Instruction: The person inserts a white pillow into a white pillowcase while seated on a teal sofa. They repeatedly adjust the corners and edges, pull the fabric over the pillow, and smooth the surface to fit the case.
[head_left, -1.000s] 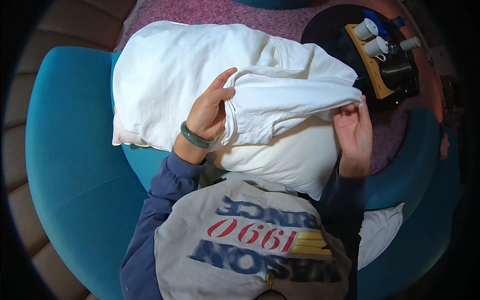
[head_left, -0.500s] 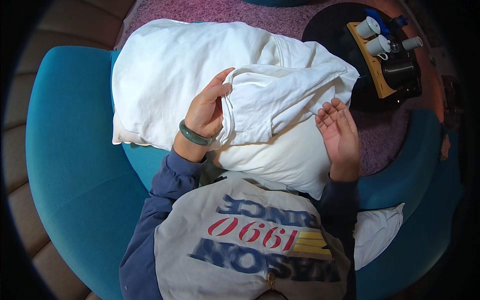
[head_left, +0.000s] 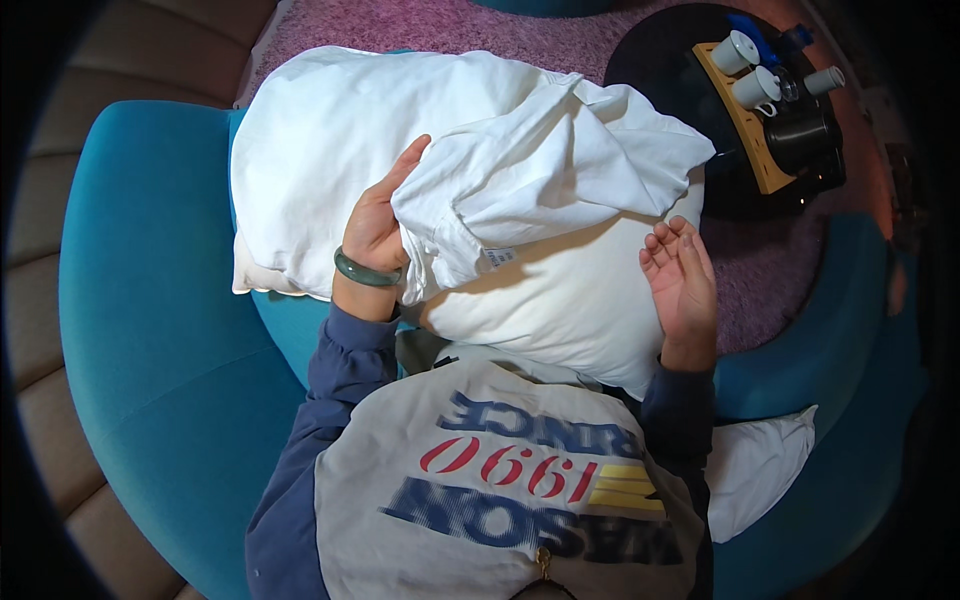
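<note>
A white pillowcase (head_left: 520,180) lies bunched across two stuffed pillows, with a small label near its lower fold. My left hand (head_left: 378,225), a green bangle at its wrist, holds the pillowcase's gathered left edge; most of its fingers are hidden by the cloth, and one digit points up beside it. My right hand (head_left: 683,285) is palm up, fingers slightly curled and empty, just below the pillowcase's right end. Under the cloth a large white pillow (head_left: 310,160) spreads to the far left. A cream-white pillow (head_left: 560,310) rests nearer, against my lap.
I sit in a curved teal sofa (head_left: 160,330). Another white cloth or pillow (head_left: 760,470) is on the seat to my right. At far right, a round black table (head_left: 650,60) holds a wooden tray (head_left: 745,135), white lidded cups (head_left: 738,52) and a black kettle (head_left: 800,140). Purple carpet (head_left: 400,25) lies beyond.
My left hand has moved left and slightly down, drawing the pillowcase's edge with it. The cloth has folded over, and its label has come into view. My right hand has barely moved.
</note>
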